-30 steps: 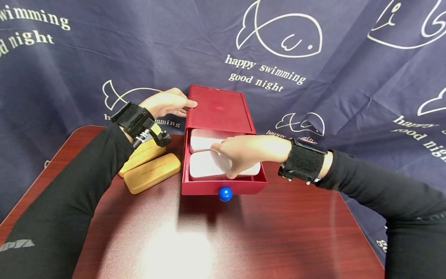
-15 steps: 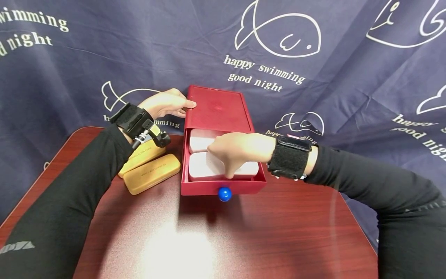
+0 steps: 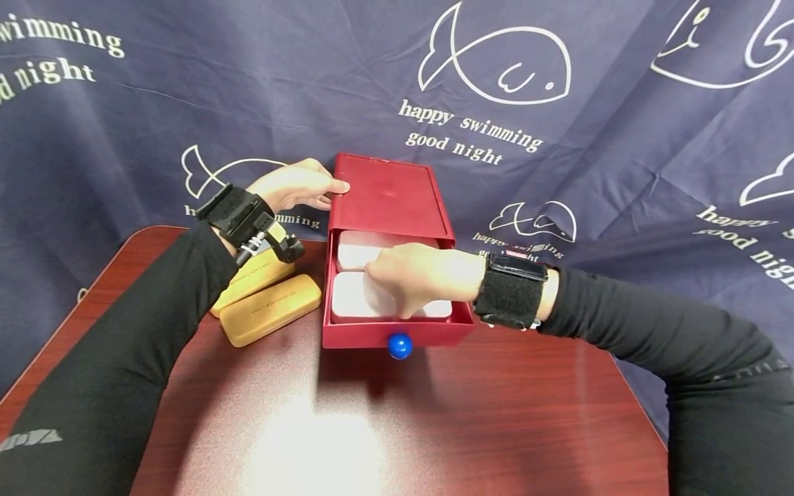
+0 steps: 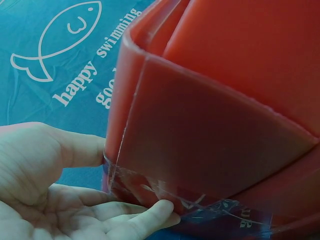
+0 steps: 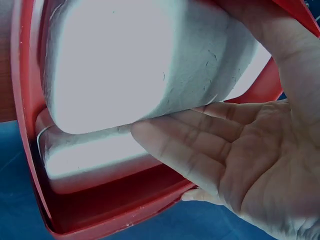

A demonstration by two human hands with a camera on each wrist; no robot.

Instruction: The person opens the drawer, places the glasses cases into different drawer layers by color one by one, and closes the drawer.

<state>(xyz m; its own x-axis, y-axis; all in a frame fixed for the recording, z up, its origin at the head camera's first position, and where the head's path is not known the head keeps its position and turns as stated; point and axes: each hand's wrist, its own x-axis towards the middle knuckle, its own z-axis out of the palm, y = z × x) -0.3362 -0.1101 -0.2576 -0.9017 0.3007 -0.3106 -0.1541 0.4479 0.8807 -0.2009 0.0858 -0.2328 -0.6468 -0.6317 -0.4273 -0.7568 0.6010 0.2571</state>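
Note:
A red box (image 3: 387,196) stands on the table with its drawer (image 3: 360,335) pulled out toward me, a blue knob (image 3: 400,346) on the front. Two white cases lie in the drawer, one at the front (image 3: 350,303) and one behind (image 3: 356,249). My right hand (image 3: 391,289) arches over the front case, fingers down in the gap between the cases and thumb on its near edge. In the right wrist view that case (image 5: 135,65) sits tilted above the other (image 5: 95,162). My left hand (image 3: 322,191) grips the box's back left corner (image 4: 215,115), thumb on top.
Two yellow cases (image 3: 273,308) (image 3: 251,272) lie side by side left of the drawer, under my left forearm. The dark red table (image 3: 434,427) stretches toward me in front of the knob. A navy printed cloth (image 3: 589,103) hangs close behind the box.
My right hand has slid left across the front white case, and the case has shifted a little left in the drawer. My left hand has stayed on the box corner.

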